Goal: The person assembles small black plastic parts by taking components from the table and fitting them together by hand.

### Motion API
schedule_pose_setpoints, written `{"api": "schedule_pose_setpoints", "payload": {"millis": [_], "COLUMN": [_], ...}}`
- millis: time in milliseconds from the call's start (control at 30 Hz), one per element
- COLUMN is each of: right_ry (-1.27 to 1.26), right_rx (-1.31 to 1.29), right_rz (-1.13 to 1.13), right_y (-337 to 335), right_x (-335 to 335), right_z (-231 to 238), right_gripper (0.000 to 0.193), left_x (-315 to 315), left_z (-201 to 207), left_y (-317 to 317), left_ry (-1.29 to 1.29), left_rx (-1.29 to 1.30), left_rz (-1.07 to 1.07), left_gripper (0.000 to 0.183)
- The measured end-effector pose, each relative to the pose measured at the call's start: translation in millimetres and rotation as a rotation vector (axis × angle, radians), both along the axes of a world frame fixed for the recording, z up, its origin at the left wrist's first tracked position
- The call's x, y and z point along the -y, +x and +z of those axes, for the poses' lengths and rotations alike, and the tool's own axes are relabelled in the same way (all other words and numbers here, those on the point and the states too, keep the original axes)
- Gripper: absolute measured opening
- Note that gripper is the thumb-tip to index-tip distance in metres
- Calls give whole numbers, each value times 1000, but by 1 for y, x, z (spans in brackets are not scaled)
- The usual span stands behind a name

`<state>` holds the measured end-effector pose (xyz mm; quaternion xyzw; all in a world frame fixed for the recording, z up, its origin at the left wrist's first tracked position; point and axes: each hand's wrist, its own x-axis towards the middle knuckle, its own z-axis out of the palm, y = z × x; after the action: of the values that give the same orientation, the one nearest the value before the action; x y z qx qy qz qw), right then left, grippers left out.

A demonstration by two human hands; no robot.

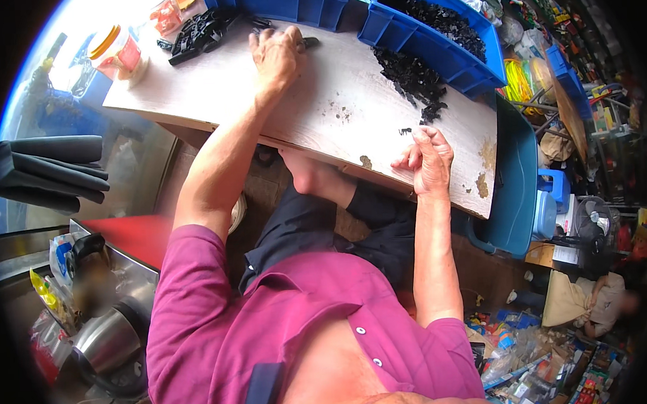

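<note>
My left hand (pixel 279 58) reaches to the far left part of the white table (pixel 319 94). Its fingers are bent down over a dark plastic piece (pixel 309 42), one end of which pokes out on the right. Just left of that hand lies a heap of long black plastic parts (pixel 202 35). My right hand (pixel 431 161) is at the table's near right edge, fingers curled together in a pinch; whatever is between them is too small or hidden. A small black toothed clip (pixel 405 131) lies just beyond it, close to a spread of small black parts (pixel 412 79).
Along the far edge stand a blue bin (pixel 432 53) filled with small black pieces and another blue bin (pixel 286 7). A plastic jar (pixel 118 56) sits at the left corner. To the right is a teal tub (pixel 514 186). A metal kettle (pixel 109 341) stands lower left. Another person (pixel 602 298) is at far right.
</note>
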<state>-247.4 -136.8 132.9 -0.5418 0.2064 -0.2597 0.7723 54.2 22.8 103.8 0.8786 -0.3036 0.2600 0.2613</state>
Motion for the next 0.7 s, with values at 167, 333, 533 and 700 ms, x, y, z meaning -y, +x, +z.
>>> {"api": "schedule_pose_setpoints", "payload": {"millis": [167,333,533,700], "right_ry": [-4,9,59,28], "right_rx": [-12,18,86,71], "right_rz": [3,-7,-23,-48], "right_y": [-2,1,1,1], "right_x": [1,-1,-2,-2], "right_z": [-3,0,2,0], "right_gripper": [15,16,12,14], "left_x": [-1,-1,2,13], "left_z": [6,15,16,7], "left_y": [-37,-86,-142,-167], "left_ry": [-69,-360,-573,-714], "left_rx": [36,-150,-558,-838], "left_rz": [-139,-279,-386,-505], "left_gripper": [35,36,27,21]}}
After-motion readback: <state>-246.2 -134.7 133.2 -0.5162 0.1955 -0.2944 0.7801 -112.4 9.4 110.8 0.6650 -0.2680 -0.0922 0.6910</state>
